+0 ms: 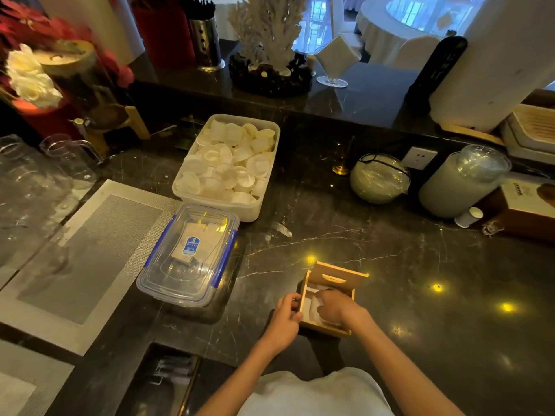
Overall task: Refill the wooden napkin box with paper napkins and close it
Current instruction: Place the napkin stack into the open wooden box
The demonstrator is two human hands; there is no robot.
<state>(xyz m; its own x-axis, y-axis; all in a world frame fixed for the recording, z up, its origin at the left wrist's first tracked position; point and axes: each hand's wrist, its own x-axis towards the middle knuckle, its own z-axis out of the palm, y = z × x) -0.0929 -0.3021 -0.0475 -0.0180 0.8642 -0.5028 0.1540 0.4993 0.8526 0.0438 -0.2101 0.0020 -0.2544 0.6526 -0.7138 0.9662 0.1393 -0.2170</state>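
Napkin box: the wooden napkin box sits open on the dark marble counter, lid tipped up at its far end
Napkins: white paper napkins lie inside the box
Left hand: the left hand grips the box's left wall, fingers curled onto it
Right hand: the right hand presses down on the napkins, fingers together
Nearby: a lidded clear tub stands to the left

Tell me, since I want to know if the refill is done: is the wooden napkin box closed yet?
No: the wooden napkin box stands open with its lid raised, and the right hand presses white napkins inside.
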